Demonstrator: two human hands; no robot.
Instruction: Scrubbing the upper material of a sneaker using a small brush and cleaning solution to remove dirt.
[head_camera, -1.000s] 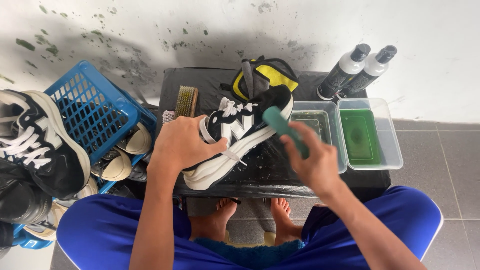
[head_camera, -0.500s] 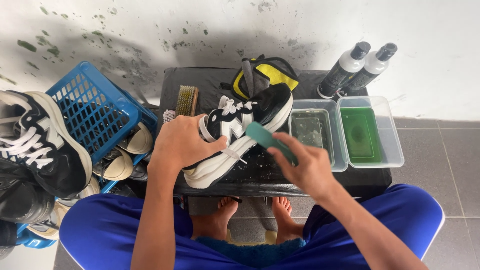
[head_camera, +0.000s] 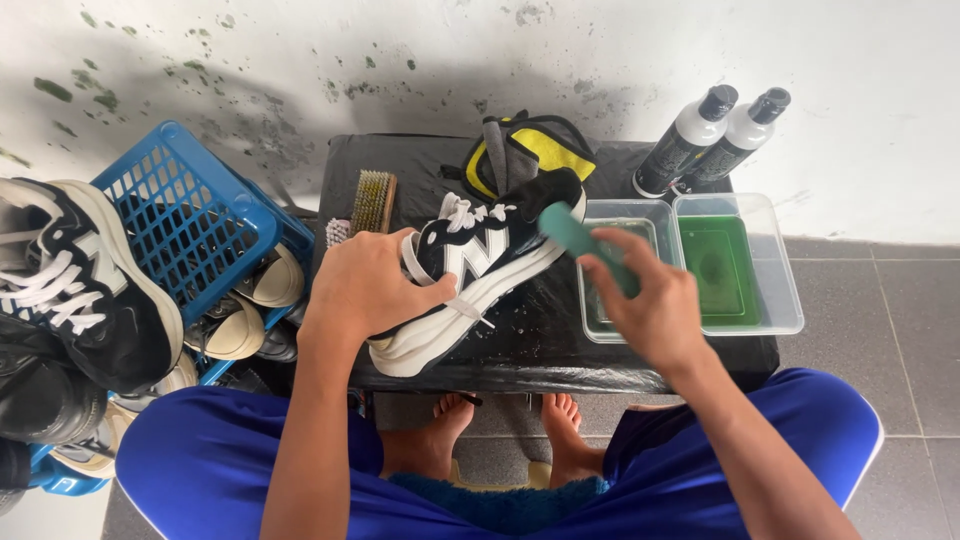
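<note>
Your right hand (head_camera: 655, 310) has swung the green brush (head_camera: 585, 240) right, off the sneaker (head_camera: 470, 275), fingers still wrapped around it. Your left hand (head_camera: 365, 285) still clamps the heel; the tubs (head_camera: 760, 215) crowd the bench's (head_camera: 400, 160) right edge.

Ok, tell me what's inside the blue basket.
The blue basket lies tipped on its side, with pale shoes at its mouth. A black-and-white sneaker covers its lower left, and its wall hides anything deeper in.
</note>
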